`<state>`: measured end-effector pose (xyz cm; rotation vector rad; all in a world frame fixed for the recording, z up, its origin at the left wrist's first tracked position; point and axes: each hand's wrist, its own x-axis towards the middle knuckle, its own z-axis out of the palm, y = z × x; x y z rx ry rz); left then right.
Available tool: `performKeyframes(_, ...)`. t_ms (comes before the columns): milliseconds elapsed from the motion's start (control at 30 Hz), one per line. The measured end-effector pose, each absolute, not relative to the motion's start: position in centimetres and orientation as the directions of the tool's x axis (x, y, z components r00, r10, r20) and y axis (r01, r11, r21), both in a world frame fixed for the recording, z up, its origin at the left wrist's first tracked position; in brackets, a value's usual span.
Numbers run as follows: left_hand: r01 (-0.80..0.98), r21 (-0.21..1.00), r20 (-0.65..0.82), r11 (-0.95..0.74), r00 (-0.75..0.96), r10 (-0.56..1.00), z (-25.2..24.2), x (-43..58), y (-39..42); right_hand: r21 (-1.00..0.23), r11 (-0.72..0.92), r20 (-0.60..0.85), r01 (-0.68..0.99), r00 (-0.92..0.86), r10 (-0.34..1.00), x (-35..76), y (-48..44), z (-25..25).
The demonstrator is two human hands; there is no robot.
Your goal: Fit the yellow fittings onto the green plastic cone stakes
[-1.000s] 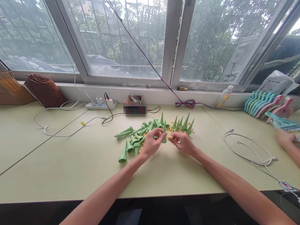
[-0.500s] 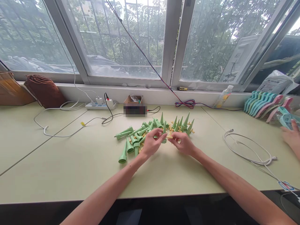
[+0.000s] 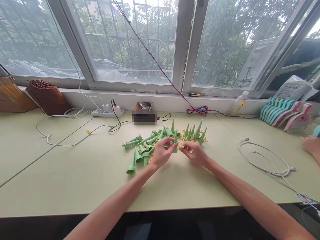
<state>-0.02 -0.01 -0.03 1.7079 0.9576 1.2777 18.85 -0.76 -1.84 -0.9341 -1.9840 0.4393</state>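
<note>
A heap of green plastic cones (image 3: pixel 147 144) and small yellow parts lies mid-table; several cones (image 3: pixel 197 130) stand upright at its right. My left hand (image 3: pixel 162 154) is closed around a green cone (image 3: pixel 175 142) held upright just in front of the heap. My right hand (image 3: pixel 196 153) pinches a small yellow piece (image 3: pixel 180 146) against that cone. The two hands meet fingertip to fingertip.
The pale green table (image 3: pixel 75 173) runs under a window sill. A power strip (image 3: pixel 107 112), a small box (image 3: pixel 143 113), white cables (image 3: pixel 265 160) and a bottle (image 3: pixel 238 103) lie around. Coloured clips (image 3: pixel 282 111) sit far right, near another person's hand (image 3: pixel 311 145).
My hands stay almost still at the cone. The other person's hand at the far right edge has shifted and let go of the blue item it held.
</note>
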Motion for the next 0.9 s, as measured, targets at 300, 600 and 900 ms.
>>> performKeyframes(300, 0.126, 0.900, 0.386, -0.417, 0.213, 0.898, 0.03, -0.03, -0.06, -0.614, 0.653, 0.561, 0.443, -0.338, 0.756, 18.82, -0.78, -1.91)
performKeyframes(600, 0.125, 0.901, 0.383, -0.415, 0.219, 0.897, -0.08, -0.06, -0.04, -0.623, 0.648, 0.552, 0.438, -0.341, 0.761, 18.82, -0.81, -1.85)
performKeyframes(900, 0.168, 0.896, 0.370, -0.410, 0.226, 0.901, 0.05, -0.11, -0.10, -0.621, 0.655, 0.563, 0.431, -0.337, 0.755, 18.78, -0.77, -1.90)
